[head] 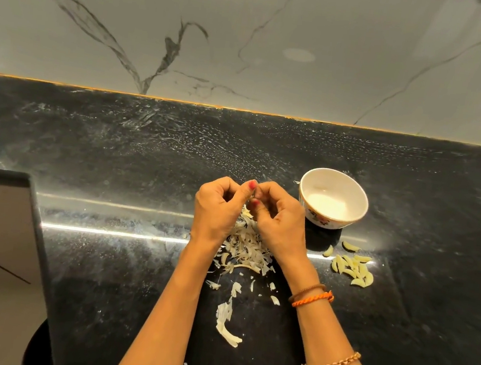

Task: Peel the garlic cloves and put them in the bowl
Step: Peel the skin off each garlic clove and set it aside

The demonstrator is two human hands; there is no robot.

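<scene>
Both hands, left hand (220,207) and right hand (278,214), fingertips together, pinching one garlic clove (252,196)

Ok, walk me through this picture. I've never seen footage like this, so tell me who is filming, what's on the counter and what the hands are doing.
No machine here: a person wears a camera on the head, so you look forward and down along their own arms. The left hand and right hand meet above the black counter, fingers curled around something small between them. Probably it is a garlic clove being peeled, though the fingers hide it. Beneath the hands lies a heap of papery garlic skins. To the right stands a white bowl, which looks empty. In front of the bowl, a cluster of pale garlic cloves lies on the counter, not in the bowl.
</scene>
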